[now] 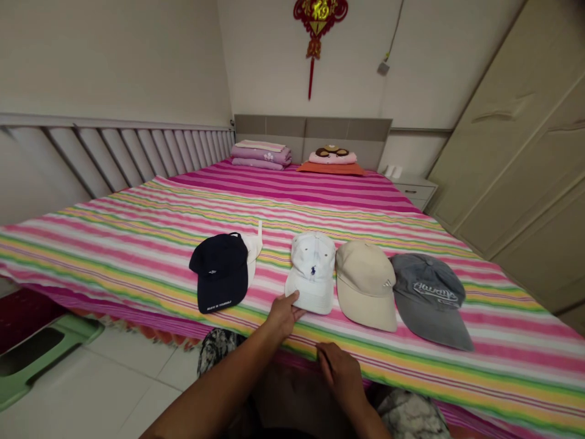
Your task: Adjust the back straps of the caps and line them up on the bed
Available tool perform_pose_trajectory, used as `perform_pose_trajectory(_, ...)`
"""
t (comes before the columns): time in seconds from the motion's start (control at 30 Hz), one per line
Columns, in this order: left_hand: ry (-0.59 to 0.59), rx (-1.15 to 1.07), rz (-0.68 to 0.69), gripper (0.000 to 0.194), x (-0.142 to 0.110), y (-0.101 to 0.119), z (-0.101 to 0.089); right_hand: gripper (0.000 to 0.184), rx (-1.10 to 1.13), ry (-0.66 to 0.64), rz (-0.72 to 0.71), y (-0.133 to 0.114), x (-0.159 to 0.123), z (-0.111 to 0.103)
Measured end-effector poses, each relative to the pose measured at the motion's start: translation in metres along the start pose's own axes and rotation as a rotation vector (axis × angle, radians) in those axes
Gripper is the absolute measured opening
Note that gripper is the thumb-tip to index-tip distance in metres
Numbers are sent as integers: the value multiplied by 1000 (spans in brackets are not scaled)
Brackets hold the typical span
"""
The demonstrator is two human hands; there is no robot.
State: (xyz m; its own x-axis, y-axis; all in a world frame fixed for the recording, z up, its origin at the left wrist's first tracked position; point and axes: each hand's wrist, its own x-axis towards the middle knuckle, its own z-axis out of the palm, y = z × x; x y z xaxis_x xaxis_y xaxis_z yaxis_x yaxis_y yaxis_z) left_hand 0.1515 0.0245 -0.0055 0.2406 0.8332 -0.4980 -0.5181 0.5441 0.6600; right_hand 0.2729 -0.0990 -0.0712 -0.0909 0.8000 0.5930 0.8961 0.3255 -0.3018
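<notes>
A white baseball cap [315, 262] with a small dark blue logo lies on the striped bed sheet. My left hand [284, 314] pinches the left edge of its brim, thumb on top. Close by on the right, a beige cap [363, 277] sits beside it, and a grey cap [429, 292] with white lettering lies beyond. To the left, a navy cap [222, 268] partly covers another white cap [254, 253]. My right hand [342, 372] hovers by the bed's front edge, apart from the caps, its fingers curled and holding nothing visible.
Folded purple bedding [260, 155] and a pink and orange stack [333, 160] lie near the headboard [269, 129]. A green plastic stool [50, 347] stands on the floor at left. A white nightstand [415, 189] and wardrobe [512, 158] are on the right.
</notes>
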Motion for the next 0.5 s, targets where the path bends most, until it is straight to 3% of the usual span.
perform_pose_trajectory(0.17, 16, 166, 72, 69, -13, 7, -21, 20, 96, -21, 47, 0, 0, -2)
perform_pose_trajectory(0.27, -10, 285, 125, 82, -17, 10, -31, 18, 285, -17, 183, -5, 11, -6)
perform_pose_trajectory(0.33, -59, 339, 134, 78, -17, 10, -33, 15, 507, 8, 376, -11, 25, -9)
perform_pose_trajectory(0.4, -82, 349, 143, 74, -16, 9, -32, 13, 833, 24, 668, -16, 40, -11)
perform_pose_trajectory(0.5, -52, 338, 149, 66, -17, 7, -29, 24, 1173, 11, 1028, -22, 59, -9)
